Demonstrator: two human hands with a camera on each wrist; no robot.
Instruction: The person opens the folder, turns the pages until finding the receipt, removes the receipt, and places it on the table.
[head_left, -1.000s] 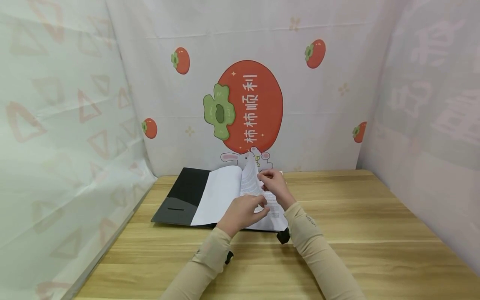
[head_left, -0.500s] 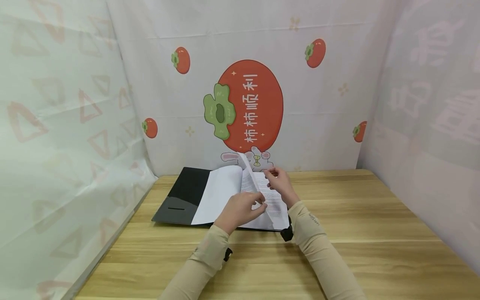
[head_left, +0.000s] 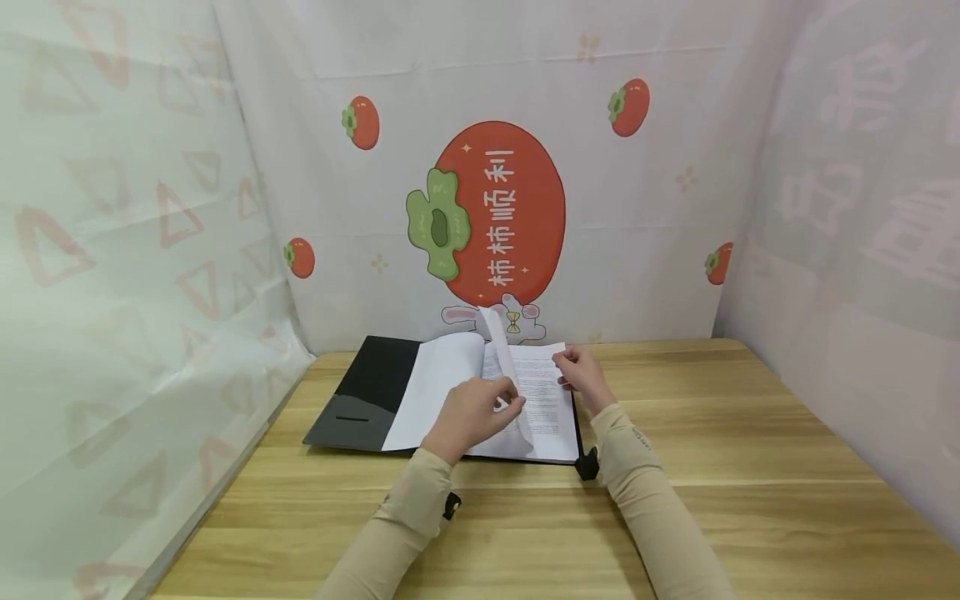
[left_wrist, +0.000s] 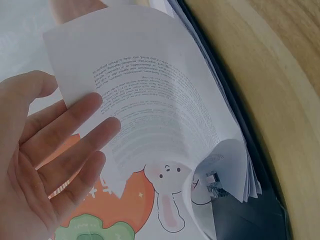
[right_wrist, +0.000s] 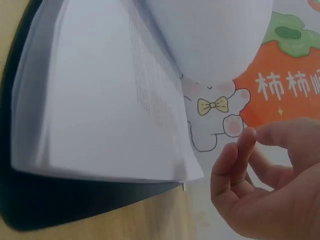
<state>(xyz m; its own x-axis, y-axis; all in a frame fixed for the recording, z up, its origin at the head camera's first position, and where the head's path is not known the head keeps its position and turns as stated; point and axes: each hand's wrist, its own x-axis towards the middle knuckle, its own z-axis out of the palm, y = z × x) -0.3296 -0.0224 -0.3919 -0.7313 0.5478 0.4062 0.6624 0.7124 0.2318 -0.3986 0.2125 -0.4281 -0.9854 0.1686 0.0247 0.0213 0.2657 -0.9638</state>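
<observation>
An open black folder [head_left: 356, 387] lies on the table with a stack of printed sheets [head_left: 540, 392] on its right side and a blank white sheet [head_left: 435, 387] turned over to the left. My left hand [head_left: 468, 412] pinches the edge of a raised page [head_left: 501, 343], which curves upward. In the left wrist view this page [left_wrist: 145, 95] passes between thumb and fingers. My right hand [head_left: 585, 379] is at the stack's upper right corner. In the right wrist view, that hand [right_wrist: 265, 185] has curled fingers, thumb tip close to index tip, nothing between them; the sheet corner sits just beside.
The wooden table [head_left: 720, 450] extends on both sides and in front of the folder. Behind it hangs a white backdrop [head_left: 637, 250] printed with persimmons and a rabbit. Pale printed sheeting [head_left: 120, 350] forms the left wall. Small black wrist mounts hang under the sleeves.
My right hand has left the raised page and moved right to the stack's right edge. My left hand has taken that page's edge and shifted slightly left with it.
</observation>
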